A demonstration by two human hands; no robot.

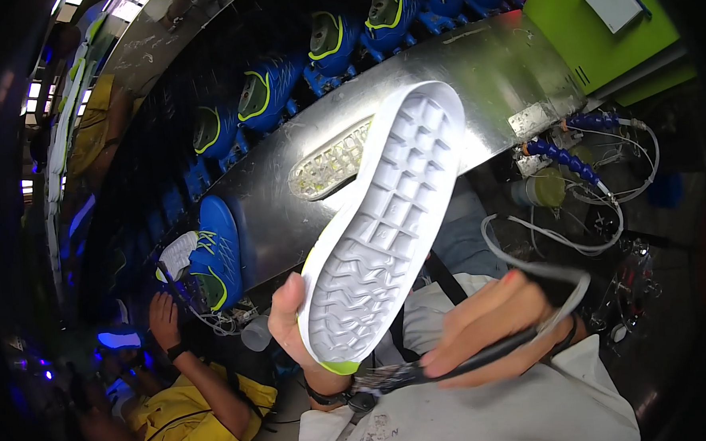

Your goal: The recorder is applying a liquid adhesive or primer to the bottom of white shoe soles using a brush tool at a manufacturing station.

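Mid-frame, the left hand holds a white sole; lower right, the right hand grips a brush; blue shoes line the top.

In the middle of the frame, a sole is in the left hand. To the lower right, a brush is in the right hand. Behind the first sole, a second sole lies on the bench. Shoes stand along the top; hoses are at right, a co-worker at lower left.
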